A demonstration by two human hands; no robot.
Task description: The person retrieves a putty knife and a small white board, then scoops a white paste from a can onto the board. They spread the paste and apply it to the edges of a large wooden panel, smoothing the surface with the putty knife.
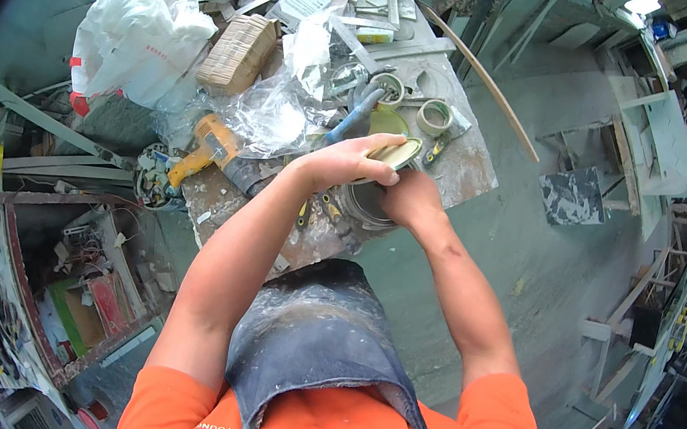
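My left hand (350, 162) holds a round lid (408, 150), pale gold inside with a green rim, its fingers and thumb closed on the edge. Just beneath it stands an open metal can (361, 203) at the bench's near edge. My right hand (414, 199) is at the can's right side, under the lid. Its fingers are turned away and hidden, so I cannot make out what they grip. Small yellow-and-black handled tools (330, 207) lie left of the can. Beyond the hands lie a blue-handled tool (357, 114) and a roll of tape (434, 117).
The cluttered bench (474, 171) also bears a yellow power tool (216, 146), a bundle of brown strips (239, 54), and crumpled clear plastic (273, 118). White plastic bags (142, 39) bulge at the far left. A long thin wooden strip (490, 85) juts past the bench's right side.
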